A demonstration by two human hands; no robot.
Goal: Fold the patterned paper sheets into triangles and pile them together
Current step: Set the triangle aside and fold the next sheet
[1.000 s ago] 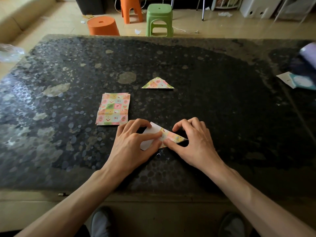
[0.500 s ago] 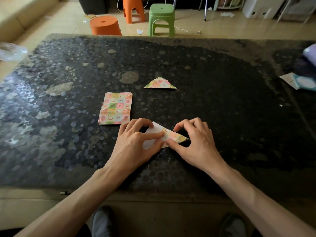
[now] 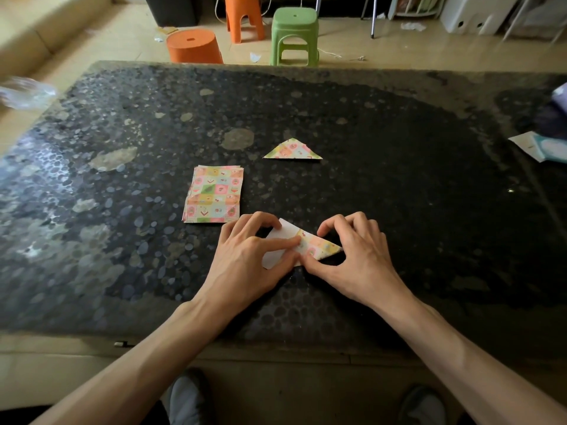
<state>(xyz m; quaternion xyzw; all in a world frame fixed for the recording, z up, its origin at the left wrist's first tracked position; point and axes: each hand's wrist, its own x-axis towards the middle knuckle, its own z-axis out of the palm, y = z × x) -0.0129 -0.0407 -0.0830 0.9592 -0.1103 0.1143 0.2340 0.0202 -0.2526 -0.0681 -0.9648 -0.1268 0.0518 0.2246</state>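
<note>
Dark, pebble-speckled stone makes up the table (image 3: 399, 185), and near its front edge both hands press on a half-folded sheet of patterned paper (image 3: 319, 248). The sheet lies flat on the table, its white underside showing on the left part and its pastel checked pattern on the right part, which tapers to a point toward the right.

The left hand (image 3: 245, 265) covers the white part; its fingers (image 3: 276, 243) are pinched together on the paper, index finger and thumb meeting at the fold line in the middle. The right hand (image 3: 359, 256) holds the patterned part, its thumb pressing the near edge and its curled fingers touching the far edge, so its fingers are clamped on the same sheet.

Just beyond the left hand sits a neat stack of unfolded pastel patterned square sheets (image 3: 214, 194). Farther back and to the right of that stack, well apart from the hands, lies one finished patterned paper triangle (image 3: 293, 150), flat on the table with its long edge toward the person.

Past the table's far edge stand a green plastic stool (image 3: 294, 35) and a round orange plastic stool (image 3: 194, 46) on the floor.
</note>
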